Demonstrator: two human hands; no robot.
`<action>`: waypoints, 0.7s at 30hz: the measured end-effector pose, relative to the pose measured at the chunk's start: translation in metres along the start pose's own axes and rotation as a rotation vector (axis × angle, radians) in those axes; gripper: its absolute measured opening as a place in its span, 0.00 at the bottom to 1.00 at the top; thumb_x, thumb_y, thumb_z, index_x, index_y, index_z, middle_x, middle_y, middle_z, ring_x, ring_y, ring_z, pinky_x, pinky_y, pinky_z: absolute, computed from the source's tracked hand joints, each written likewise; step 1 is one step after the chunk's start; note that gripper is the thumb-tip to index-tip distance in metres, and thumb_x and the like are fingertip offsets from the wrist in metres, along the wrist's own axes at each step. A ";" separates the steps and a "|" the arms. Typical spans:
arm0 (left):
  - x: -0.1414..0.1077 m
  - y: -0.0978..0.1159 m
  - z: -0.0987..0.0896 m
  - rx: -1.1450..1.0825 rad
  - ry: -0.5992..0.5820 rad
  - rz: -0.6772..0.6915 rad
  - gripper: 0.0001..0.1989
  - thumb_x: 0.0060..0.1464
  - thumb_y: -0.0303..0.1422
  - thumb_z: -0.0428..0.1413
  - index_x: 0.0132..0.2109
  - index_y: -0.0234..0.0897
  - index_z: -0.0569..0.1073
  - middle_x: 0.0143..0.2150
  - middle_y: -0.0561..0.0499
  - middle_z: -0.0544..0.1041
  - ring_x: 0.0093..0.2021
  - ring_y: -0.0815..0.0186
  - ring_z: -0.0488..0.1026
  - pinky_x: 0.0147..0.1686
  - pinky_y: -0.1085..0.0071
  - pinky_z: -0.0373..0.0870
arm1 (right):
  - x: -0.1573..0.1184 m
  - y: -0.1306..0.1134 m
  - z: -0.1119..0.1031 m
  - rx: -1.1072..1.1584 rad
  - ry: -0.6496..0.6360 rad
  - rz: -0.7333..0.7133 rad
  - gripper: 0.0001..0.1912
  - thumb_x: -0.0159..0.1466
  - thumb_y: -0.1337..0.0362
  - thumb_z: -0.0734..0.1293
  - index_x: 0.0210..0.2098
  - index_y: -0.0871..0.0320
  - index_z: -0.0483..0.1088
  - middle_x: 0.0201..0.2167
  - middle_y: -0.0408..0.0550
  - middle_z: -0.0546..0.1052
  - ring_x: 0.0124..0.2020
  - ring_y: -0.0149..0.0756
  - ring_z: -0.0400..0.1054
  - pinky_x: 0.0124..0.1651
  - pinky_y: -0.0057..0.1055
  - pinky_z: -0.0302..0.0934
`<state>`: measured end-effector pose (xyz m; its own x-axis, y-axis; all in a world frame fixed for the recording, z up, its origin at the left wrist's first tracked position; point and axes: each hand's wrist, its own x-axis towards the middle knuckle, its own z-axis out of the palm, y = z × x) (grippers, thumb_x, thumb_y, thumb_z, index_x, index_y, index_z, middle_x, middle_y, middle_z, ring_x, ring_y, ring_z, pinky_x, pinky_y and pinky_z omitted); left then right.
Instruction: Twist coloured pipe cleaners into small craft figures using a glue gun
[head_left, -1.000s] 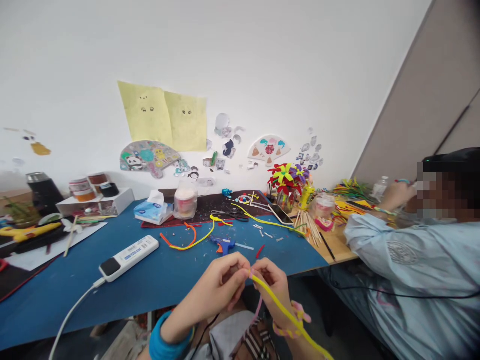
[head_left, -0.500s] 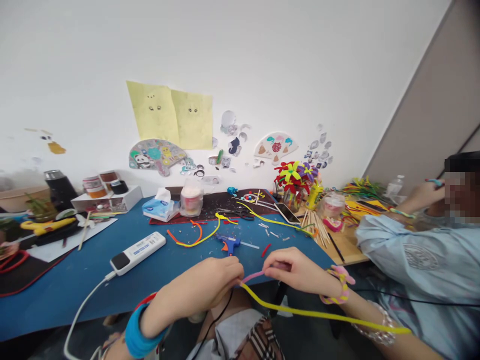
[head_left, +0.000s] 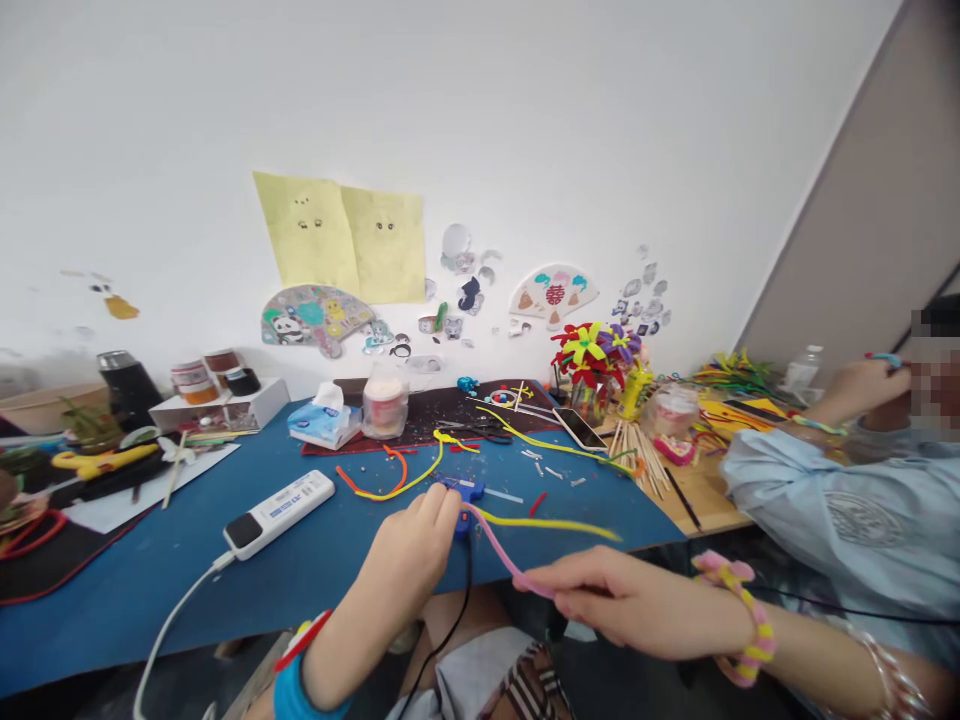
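My left hand (head_left: 424, 535) is closed at the table's front edge, pinching the joined ends of a pink pipe cleaner (head_left: 495, 545) and a yellow pipe cleaner (head_left: 547, 523). Lower and to the right, my right hand (head_left: 622, 600) grips the pink one's other end between thumb and fingers. The yellow one stretches free to the right, its tip blurred. Just behind my left fingers lies a blue glue gun (head_left: 466, 492), partly covered by them, with a clear glue stick (head_left: 504, 496) out of its back. An orange and yellow pipe cleaner (head_left: 386, 493) lies curved on the blue table.
A white power strip (head_left: 281, 512) with a cable lies left. Behind are tissues (head_left: 324, 418), scissors (head_left: 480, 430) and a phone (head_left: 577, 428). Pipe-cleaner flowers (head_left: 592, 350) and wooden sticks (head_left: 637, 455) stand and lie right. A person in a light blue sleeve (head_left: 840, 490) sits at the right.
My left hand has moved up and left over the glue gun. My right hand has gone down and right, drawing out the pink pipe cleaner; the yellow one has swung up over the table.
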<state>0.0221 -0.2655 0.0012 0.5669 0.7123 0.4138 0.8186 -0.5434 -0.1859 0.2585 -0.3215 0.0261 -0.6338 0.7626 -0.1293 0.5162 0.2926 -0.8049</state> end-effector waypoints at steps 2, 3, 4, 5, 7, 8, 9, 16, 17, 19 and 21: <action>-0.001 0.002 0.012 -0.144 0.200 -0.052 0.07 0.61 0.25 0.43 0.40 0.36 0.65 0.32 0.50 0.70 0.28 0.65 0.70 0.23 0.74 0.63 | 0.001 0.005 0.016 0.116 -0.058 0.036 0.20 0.66 0.61 0.56 0.56 0.53 0.65 0.23 0.39 0.59 0.20 0.21 0.47 0.21 0.18 0.45; -0.001 0.004 0.016 -0.235 0.285 -0.062 0.06 0.62 0.26 0.43 0.40 0.36 0.65 0.33 0.50 0.70 0.29 0.66 0.70 0.24 0.74 0.64 | 0.003 0.010 0.025 0.180 -0.070 0.056 0.20 0.67 0.61 0.56 0.56 0.53 0.64 0.22 0.38 0.56 0.19 0.21 0.45 0.21 0.18 0.43; -0.001 0.007 0.019 -0.326 0.358 -0.062 0.06 0.62 0.28 0.43 0.40 0.37 0.64 0.33 0.50 0.70 0.29 0.66 0.70 0.27 0.74 0.65 | 0.006 0.016 0.033 0.236 -0.073 0.070 0.20 0.67 0.60 0.56 0.56 0.53 0.64 0.21 0.37 0.55 0.19 0.20 0.45 0.20 0.17 0.42; -0.001 0.011 0.021 -0.416 0.409 -0.057 0.06 0.62 0.28 0.43 0.40 0.37 0.64 0.33 0.51 0.70 0.30 0.66 0.70 0.29 0.73 0.65 | 0.009 0.023 0.041 0.285 -0.063 0.083 0.20 0.67 0.58 0.56 0.55 0.54 0.65 0.20 0.37 0.54 0.18 0.20 0.44 0.19 0.17 0.41; -0.002 0.019 0.022 -0.591 0.451 -0.044 0.06 0.62 0.28 0.43 0.39 0.38 0.64 0.33 0.51 0.69 0.31 0.67 0.69 0.32 0.74 0.65 | 0.018 0.040 0.054 0.347 -0.056 0.116 0.21 0.66 0.54 0.57 0.53 0.57 0.67 0.19 0.36 0.55 0.16 0.19 0.45 0.18 0.17 0.40; -0.002 0.023 0.020 -0.681 0.446 -0.034 0.06 0.62 0.28 0.44 0.39 0.38 0.64 0.32 0.52 0.69 0.31 0.68 0.68 0.32 0.74 0.65 | 0.022 0.049 0.058 0.368 -0.053 0.135 0.22 0.65 0.52 0.57 0.51 0.58 0.68 0.19 0.36 0.56 0.15 0.19 0.45 0.17 0.17 0.41; -0.002 0.025 0.018 -0.770 0.422 -0.026 0.06 0.62 0.28 0.44 0.38 0.37 0.64 0.32 0.52 0.68 0.31 0.68 0.67 0.32 0.74 0.64 | 0.027 0.058 0.060 0.388 -0.048 0.144 0.23 0.64 0.50 0.57 0.50 0.59 0.68 0.19 0.36 0.57 0.15 0.18 0.46 0.17 0.18 0.41; -0.005 0.018 0.009 -1.543 -0.154 -0.030 0.12 0.61 0.40 0.47 0.35 0.35 0.63 0.20 0.58 0.61 0.17 0.75 0.61 0.18 0.79 0.54 | 0.045 0.097 0.038 0.343 0.218 0.118 0.25 0.61 0.45 0.60 0.34 0.64 0.69 0.17 0.36 0.58 0.15 0.19 0.46 0.18 0.19 0.40; -0.005 0.014 0.011 -1.668 -0.238 -0.011 0.13 0.60 0.41 0.48 0.35 0.35 0.63 0.19 0.59 0.60 0.16 0.75 0.60 0.17 0.80 0.54 | 0.045 0.098 0.032 0.322 0.226 0.120 0.25 0.60 0.45 0.60 0.33 0.64 0.70 0.17 0.36 0.58 0.16 0.20 0.46 0.18 0.20 0.40; -0.005 0.007 0.015 -1.835 -0.362 0.072 0.14 0.58 0.43 0.51 0.35 0.35 0.63 0.19 0.59 0.60 0.16 0.76 0.61 0.17 0.80 0.56 | 0.043 0.095 0.022 0.272 0.227 0.082 0.24 0.61 0.47 0.61 0.33 0.65 0.71 0.18 0.38 0.60 0.17 0.21 0.48 0.19 0.20 0.42; -0.005 0.000 0.018 -1.906 -0.464 0.177 0.16 0.54 0.44 0.55 0.34 0.33 0.65 0.22 0.56 0.63 0.17 0.77 0.61 0.17 0.80 0.59 | 0.040 0.091 0.014 0.195 0.242 -0.001 0.24 0.62 0.48 0.61 0.33 0.65 0.73 0.19 0.40 0.64 0.20 0.22 0.52 0.22 0.21 0.47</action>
<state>0.0213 -0.2609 -0.0170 0.8524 0.4755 0.2174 -0.2077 -0.0736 0.9754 0.2722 -0.2726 -0.0605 -0.4665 0.8845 -0.0055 0.3807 0.1952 -0.9038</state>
